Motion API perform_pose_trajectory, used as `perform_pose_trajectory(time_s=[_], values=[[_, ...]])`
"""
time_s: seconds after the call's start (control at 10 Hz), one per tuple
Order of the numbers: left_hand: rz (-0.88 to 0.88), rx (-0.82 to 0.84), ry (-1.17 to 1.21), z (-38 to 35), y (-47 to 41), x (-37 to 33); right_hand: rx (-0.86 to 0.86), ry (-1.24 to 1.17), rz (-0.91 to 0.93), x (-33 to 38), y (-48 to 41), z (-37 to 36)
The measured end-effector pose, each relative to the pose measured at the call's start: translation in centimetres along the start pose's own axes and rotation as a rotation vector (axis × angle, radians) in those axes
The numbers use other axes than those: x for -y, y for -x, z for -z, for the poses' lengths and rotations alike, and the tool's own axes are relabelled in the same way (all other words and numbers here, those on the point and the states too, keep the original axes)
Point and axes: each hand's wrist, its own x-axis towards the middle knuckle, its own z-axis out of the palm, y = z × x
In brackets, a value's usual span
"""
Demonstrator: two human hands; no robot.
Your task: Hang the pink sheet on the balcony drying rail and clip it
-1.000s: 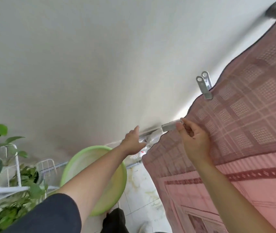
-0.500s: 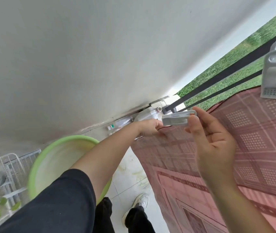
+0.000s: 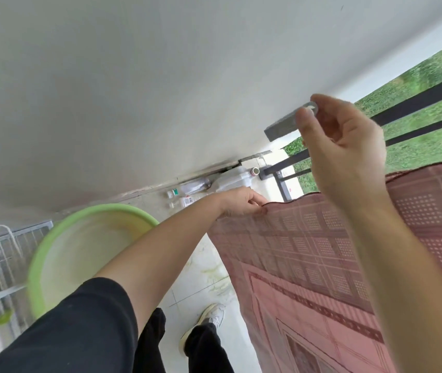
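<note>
Brightness: bright, even daylight throughout.
Source: the open side at upper right, where the grass [image 3: 429, 63] lies sunlit beyond the dark railing bars [image 3: 416, 99].
Shadows: soft only, with a dark band along the foot of the white wall [image 3: 160, 76].
Glare: the floor tiles [image 3: 201, 278] wash out nearly white towards the railing.
Blur: the right hand [image 3: 343, 146] and its grey clip [image 3: 284, 127] are motion-smeared, and the wire rack [image 3: 4, 251] at the left edge is streaked.
Sharpest: the pink sheet [image 3: 308, 251] weave near the left hand [image 3: 241, 201].
Distortion: wide-angle, so straight lines splay towards the frame edges.

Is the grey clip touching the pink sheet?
Apart. Head view: right hand holds the grey clip above the pink sheet, railing visible between.
</note>
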Motion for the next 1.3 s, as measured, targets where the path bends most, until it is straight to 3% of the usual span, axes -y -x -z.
perform_pose_trajectory(time_s=[0.1, 0.2, 0.5, 0.7, 1.0, 1.1, 1.2, 1.3], values=[[0.028, -0.114, 0.028, -0.1, -0.2, 0.0, 0.152, 0.353, -0.037, -1.2, -1.9, -1.0], [-0.017, -0.189, -0.013, -0.1, -0.4, 0.4, 0.213, 0.421, -0.094, -2.3, -3.1, -1.7], [-0.047, -0.27, 0.031, 0.0, 0.4, 0.7, 0.378, 0.435, -0.132, -5.2, -3.6, -4.5], [-0.047, -0.273, 0.035, -0.1, 1.2, 0.6, 0.421, 0.587, -0.198, -8.0, -3.3, -6.3], [0.01, -0.302, 0.065, -0.2, 1.6, 0.2, 0.565, 0.654, -0.166, -9.4, -2.6, -6.8], [0.037, -0.312, 0.015, -0.4, 2.2, -0.1, 0.582, 0.655, -0.137, -9.2, -2.3, -6.8], [0.084, -0.446, -0.196, 0.8, 3.3, 0.3, 0.486, 0.615, -0.102, -8.6, -1.9, -6.9], [0.216, -0.715, -0.479, 2.3, 6.0, 0.2, 0.385, 0.629, -0.018, -8.0, -0.9, -6.6]])
